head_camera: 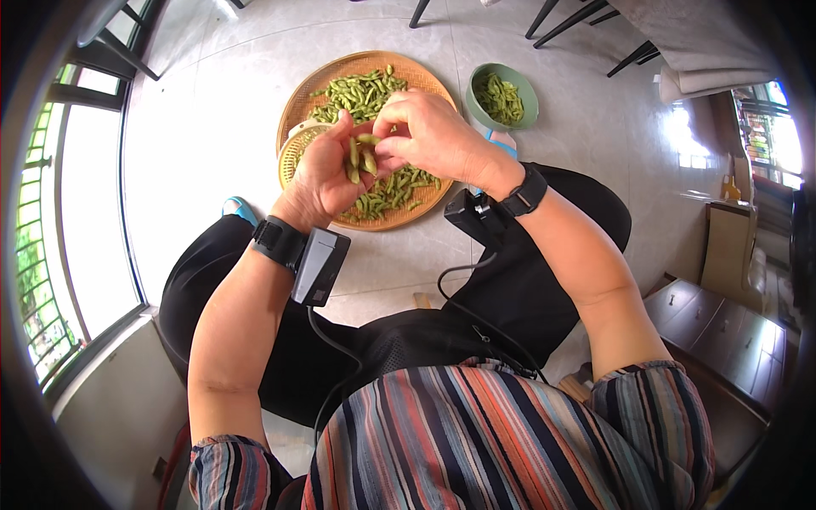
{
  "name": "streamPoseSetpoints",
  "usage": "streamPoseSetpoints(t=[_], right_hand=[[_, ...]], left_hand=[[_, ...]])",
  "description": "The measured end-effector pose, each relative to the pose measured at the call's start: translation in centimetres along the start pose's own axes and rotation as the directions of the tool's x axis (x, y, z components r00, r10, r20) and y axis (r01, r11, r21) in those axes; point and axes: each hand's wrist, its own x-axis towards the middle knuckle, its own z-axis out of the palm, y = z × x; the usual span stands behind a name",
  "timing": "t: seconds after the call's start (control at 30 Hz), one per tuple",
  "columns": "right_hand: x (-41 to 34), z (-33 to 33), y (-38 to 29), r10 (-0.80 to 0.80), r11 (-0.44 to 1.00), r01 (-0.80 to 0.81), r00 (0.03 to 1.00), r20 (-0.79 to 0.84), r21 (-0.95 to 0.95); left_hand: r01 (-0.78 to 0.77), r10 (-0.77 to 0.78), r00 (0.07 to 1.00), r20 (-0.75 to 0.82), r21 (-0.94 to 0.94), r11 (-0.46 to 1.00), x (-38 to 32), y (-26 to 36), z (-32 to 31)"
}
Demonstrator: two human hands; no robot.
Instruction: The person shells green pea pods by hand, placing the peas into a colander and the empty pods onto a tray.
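Note:
Several green soybean pods (361, 159) rest in the cupped palm of my left hand (325, 169). My right hand (424, 131) meets it from the right, thumb and fingers pinching one pod (368, 138) above the palm. Below both hands a round woven bamboo tray (295, 102) lies on the floor. One heap of pods (360, 92) covers its far part, and another heap (398, 191) spreads over the near right part. At the tray's left a small yellowish plastic strainer basket (290, 156) is partly hidden by my left hand; its contents are hard to make out.
A green bowl (528, 95) with pods (500, 99) stands right of the tray. Dark chair legs (567, 22) rise at the far side. A cable (446, 274) from the right wrist device (472, 213) and another from the left device (322, 266) run toward my body.

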Motion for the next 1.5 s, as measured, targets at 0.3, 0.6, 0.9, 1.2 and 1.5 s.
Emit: streamPoseSetpoints(t=[0.3, 0.6, 0.9, 1.2, 1.5], right_hand=[[0.4, -0.8, 0.4, 0.354, 0.828, -0.33, 0.935, 0.033, 0.454], [0.3, 0.5, -1.4, 0.103, 0.992, -0.083, 0.964, -0.245, 0.09], [0.5, 0.7, -1.6, 0.085, 0.996, -0.075, 0.959, -0.271, 0.048], [0.4, 1.0, -2.0, 0.061, 0.998, -0.061, 0.953, -0.298, 0.012], [0.4, 0.9, -2.3, 0.13, 0.989, -0.104, 0.948, -0.291, 0.103]], left_hand=[[-0.118, 0.131, 0.985, -0.113, 0.117, 0.986, -0.7, -0.1, -0.1], [-0.384, 0.468, 0.878, -0.096, 0.44, 0.812, -1.2, 0.0, 1.1], [-0.424, 0.573, 0.815, -0.085, 0.586, 0.691, -1.4, 0.1, 1.2], [-0.383, 0.562, 0.816, -0.138, 0.6, 0.703, -1.7, 0.4, 1.3], [-0.362, 0.538, 0.834, -0.124, 0.612, 0.703, -1.9, 0.5, 1.5]])
